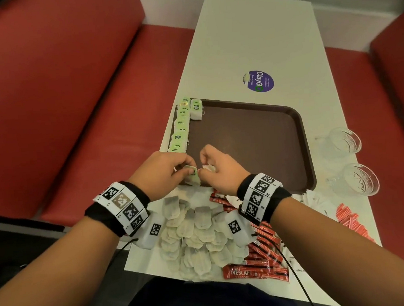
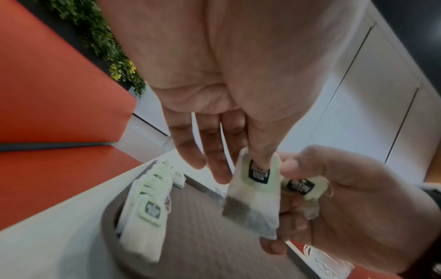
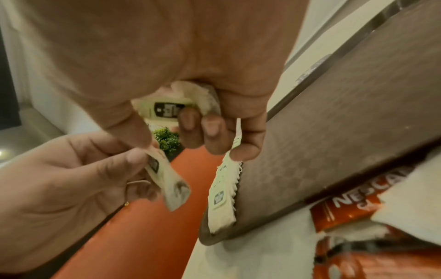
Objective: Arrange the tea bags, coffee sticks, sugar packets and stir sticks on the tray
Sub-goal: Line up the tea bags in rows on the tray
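Note:
My left hand (image 1: pixel 184 167) pinches a tea bag (image 1: pixel 192 176) by its green tag over the near left corner of the brown tray (image 1: pixel 256 138). In the left wrist view its thumb presses the tag of that tea bag (image 2: pixel 255 200). Right beside it, my right hand (image 1: pixel 206 168) is curled round a second tea bag (image 3: pixel 171 109), also visible as the other tea bag (image 2: pixel 302 187). A row of tea bags (image 1: pixel 181 127) lines the tray's left edge. Loose tea bags (image 1: pixel 196 238) and red coffee sticks (image 1: pixel 257 262) are heaped on the near table.
Two glass bowls (image 1: pixel 345 140) (image 1: pixel 359 179) stand right of the tray. White packets (image 1: pixel 318 201) and thin red sticks (image 1: pixel 351 222) lie at the near right. Red bench seats (image 1: pixel 69 103) flank the narrow white table (image 1: pixel 259 38). A purple sticker (image 1: pixel 258 80) lies beyond the tray.

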